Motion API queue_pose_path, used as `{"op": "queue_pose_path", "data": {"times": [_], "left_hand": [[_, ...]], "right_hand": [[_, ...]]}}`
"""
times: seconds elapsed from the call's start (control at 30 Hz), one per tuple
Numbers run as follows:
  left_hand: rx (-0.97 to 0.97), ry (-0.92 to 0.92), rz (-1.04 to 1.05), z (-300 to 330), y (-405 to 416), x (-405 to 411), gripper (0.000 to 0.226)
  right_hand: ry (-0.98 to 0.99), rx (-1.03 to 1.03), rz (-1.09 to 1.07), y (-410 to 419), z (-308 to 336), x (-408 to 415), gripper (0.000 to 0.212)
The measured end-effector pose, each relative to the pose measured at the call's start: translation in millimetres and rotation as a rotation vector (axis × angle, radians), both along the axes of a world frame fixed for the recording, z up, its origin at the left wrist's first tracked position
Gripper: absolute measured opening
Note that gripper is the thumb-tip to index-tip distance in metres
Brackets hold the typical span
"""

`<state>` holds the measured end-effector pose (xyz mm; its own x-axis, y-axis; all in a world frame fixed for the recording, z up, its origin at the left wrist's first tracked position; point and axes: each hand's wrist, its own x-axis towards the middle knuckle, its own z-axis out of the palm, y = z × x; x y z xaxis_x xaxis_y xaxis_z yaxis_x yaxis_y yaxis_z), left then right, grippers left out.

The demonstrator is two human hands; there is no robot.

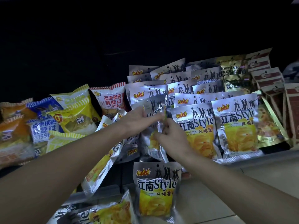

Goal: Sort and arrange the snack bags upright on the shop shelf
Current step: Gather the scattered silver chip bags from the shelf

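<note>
Head view of a partly sorted shop shelf. The silver potato-chip bag (151, 126) at the shelf front, held between both hands, serves as the landmark.

**Hands.** The left hand (135, 121) is laid against the landmark bag's upper left face, thumb and index finger extended along the foil; whether the remaining fingers curl behind the bag cannot be told. The right hand (169, 136) is seen pinching the bag's right edge with curled fingers. The bag is held roughly upright, tilted slightly.

**Done, as judged.** Right of the landmark bag, two silver bags (236, 125) of the same kind are stood upright in the front row, and behind it several ranks of matching silver bags (176, 81) are already lined up. Further right, gold bags (268, 126) and brown packets (268, 78) are grouped by kind.

**Left, as judged.** Left of the landmark bag, a silver bag (103, 160) lies leaning at the shelf edge. In front of it, one silver bag (157, 189) and another at the frame's lower edge (100, 212) remain off the shelf on the pale floor (242, 191). Far left, the mixed yellow, blue, orange and red bags (72, 117) are piled untidily, unsorted.

**Containers.** The shelf (242, 156) is the only holder visible; no dividers can be made out in the dark.
</note>
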<state>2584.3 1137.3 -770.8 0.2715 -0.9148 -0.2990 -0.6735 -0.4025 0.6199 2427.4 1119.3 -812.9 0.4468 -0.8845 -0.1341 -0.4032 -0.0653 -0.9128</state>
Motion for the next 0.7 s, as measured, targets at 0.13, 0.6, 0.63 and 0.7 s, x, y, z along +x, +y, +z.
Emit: {"op": "queue_pose_path", "data": {"times": [0.13, 0.6, 0.63, 0.7], "left_hand": [[-0.011, -0.022, -0.001, 16.9, -5.3, -5.3, 0.100], [-0.046, 0.673, 0.306, 4.0, -1.5, 27.1, 0.023], [-0.036, 0.697, 0.323, 0.4, -3.1, 24.8, 0.018], [-0.047, 0.687, 0.331, -7.7, -5.3, 20.0, 0.028]], "right_hand": [[-0.053, -0.267, 0.106, 19.7, 14.5, 6.7, 0.030], [0.034, -0.228, -0.088, -38.3, 9.4, -19.1, 0.064], [0.029, -0.202, -0.089, -42.2, 8.3, -18.8, 0.069], [-0.003, -0.131, -0.079, -48.6, 7.1, -17.3, 0.059]]}}
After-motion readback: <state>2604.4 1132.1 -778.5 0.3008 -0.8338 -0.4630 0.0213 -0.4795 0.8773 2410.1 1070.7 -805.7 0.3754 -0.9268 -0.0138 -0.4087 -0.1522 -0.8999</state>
